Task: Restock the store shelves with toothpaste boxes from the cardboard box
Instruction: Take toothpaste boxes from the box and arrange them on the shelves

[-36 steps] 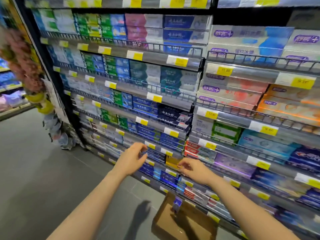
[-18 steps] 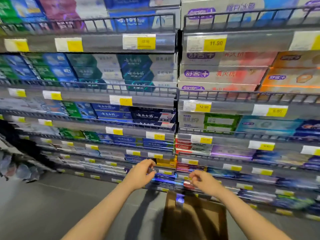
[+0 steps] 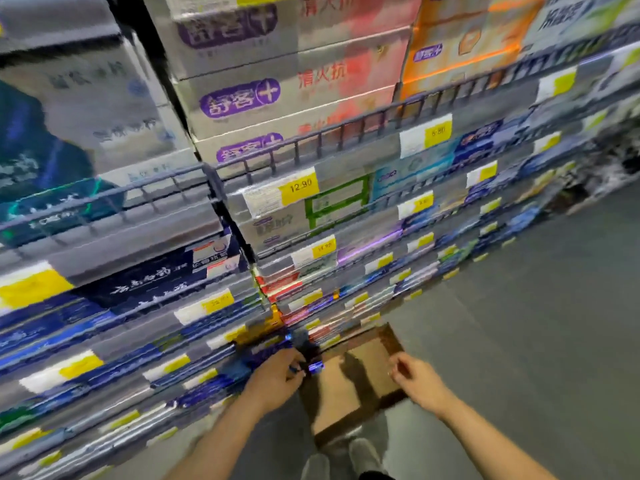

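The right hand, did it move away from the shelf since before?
Yes. The right hand was at the low shelf edge before; now it has come off it and hangs over the cardboard box.

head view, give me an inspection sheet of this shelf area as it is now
surface: grey floor, bare where seen.
job's things: open cardboard box on floor at shelf foot; toothpaste boxes fill wire-fronted shelves; view blurred.
clutter: yellow price tags along the rails.
hands: left hand at a low shelf, fingers curled on a small blue item; right hand over the box, holding nothing.
cables: nothing seen.
surroundings: person's shoes.
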